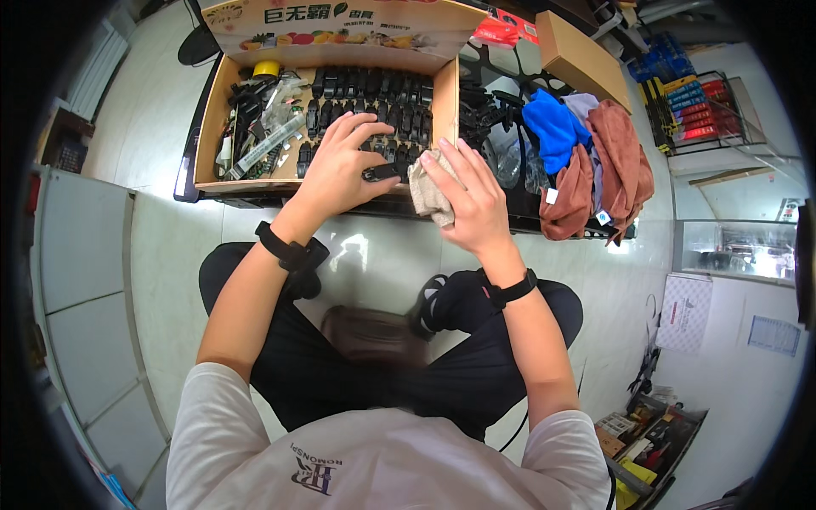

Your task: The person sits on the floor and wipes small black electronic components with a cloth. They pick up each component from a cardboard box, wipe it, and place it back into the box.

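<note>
A small black part sits between the thumb and a finger of my left hand. That hand is over the front of an open cardboard box, its other fingers spread. My right hand grips a crumpled beige cloth at the box's front right corner. The cloth is right beside the black part; I cannot tell whether they touch. Rows of similar black parts fill the box's right side. Its left side holds loose black pieces, clear plastic wrapping and a yellow roll.
Right of the box, black parts and plastic bags lie on the dark tabletop. Blue cloth and brown cloths are heaped at its right end. A brown carton stands behind. Below the table edge are my knees and a brown stool.
</note>
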The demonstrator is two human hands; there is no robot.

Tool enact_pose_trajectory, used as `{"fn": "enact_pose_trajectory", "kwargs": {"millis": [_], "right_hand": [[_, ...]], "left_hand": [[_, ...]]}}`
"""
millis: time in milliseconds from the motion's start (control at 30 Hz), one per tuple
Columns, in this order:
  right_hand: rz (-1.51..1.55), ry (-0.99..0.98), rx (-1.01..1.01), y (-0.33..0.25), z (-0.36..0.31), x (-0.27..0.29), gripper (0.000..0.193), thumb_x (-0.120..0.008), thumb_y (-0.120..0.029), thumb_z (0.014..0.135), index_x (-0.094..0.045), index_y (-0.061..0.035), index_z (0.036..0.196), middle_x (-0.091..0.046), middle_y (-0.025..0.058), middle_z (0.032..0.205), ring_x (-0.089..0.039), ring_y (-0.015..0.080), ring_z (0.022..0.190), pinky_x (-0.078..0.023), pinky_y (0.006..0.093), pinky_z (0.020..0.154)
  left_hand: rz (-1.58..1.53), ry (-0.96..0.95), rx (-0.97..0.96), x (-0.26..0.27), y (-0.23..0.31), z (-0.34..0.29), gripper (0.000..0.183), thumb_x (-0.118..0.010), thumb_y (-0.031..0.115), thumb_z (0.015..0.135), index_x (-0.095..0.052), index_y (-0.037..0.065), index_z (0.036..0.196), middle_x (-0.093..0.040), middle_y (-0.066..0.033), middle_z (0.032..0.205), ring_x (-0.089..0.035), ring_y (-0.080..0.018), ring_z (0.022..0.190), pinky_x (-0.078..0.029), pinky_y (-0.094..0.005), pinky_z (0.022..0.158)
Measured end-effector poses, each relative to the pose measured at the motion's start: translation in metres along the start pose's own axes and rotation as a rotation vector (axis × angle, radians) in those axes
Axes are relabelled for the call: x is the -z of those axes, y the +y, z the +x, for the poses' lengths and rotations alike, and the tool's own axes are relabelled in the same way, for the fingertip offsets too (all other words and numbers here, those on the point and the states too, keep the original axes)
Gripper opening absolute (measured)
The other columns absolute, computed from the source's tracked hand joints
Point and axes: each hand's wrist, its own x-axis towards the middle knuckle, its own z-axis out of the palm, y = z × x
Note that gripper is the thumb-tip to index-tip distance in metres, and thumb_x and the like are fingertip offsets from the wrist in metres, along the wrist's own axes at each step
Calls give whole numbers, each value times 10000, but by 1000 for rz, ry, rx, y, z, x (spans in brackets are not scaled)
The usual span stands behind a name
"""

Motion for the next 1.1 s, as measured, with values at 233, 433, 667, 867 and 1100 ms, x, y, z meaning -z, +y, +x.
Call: {"fn": "enact_pose_trajectory", "kwargs": {"millis": [233, 433, 667, 867, 1100], "right_hand": [[81, -11, -54, -26, -7, -3, 670, -937, -458, 802, -784, -237, 1417, -560, 149, 1675, -505, 469, 1518, -431, 647, 1217], [159, 216, -150, -23, -8, -29, 770, -955, -261, 835, -661, -167, 1541, -512, 250, 1669, -587, 457, 1456, -473, 553, 1226], [270, 48, -503, -23, -16, -21, 1072, -1006, -206, 728, -474, -108, 1653, -649, 211, 1486, -691, 424, 1313, -587, 477, 1099], [142, 138, -420, -24, -16, -9, 951, -969, -71, 690, -605, -144, 1566, -676, 185, 1435, -715, 407, 1262, -626, 466, 1033], [-347, 158, -172, 6, -13, -20, 861, -800, 82, 755, -640, -182, 1559, -578, 196, 1556, -611, 433, 1411, -579, 501, 1120]], "left_hand": [[0, -16, -13, 2, 3, 5, 216, -920, 208, 742, -830, 53, 862, -703, -77, 1450, -550, -361, 1474, -394, -562, 1289], [6, -28, 0, 0, 2, 2, 232, -923, 204, 738, -835, 47, 885, -699, -72, 1463, -542, -358, 1482, -391, -556, 1289], [2, -21, -2, 0, 5, 4, 265, -946, 244, 754, -835, 38, 878, -706, -80, 1447, -545, -369, 1477, -403, -557, 1278], [-11, 5, 3, 3, 5, 4, 284, -961, 273, 774, -833, 39, 872, -711, -80, 1427, -552, -370, 1464, -420, -547, 1264], [-21, -17, -47, -6, 10, 6, 264, -960, 264, 772, -827, 50, 852, -708, -79, 1428, -567, -370, 1444, -443, -548, 1240]]}}
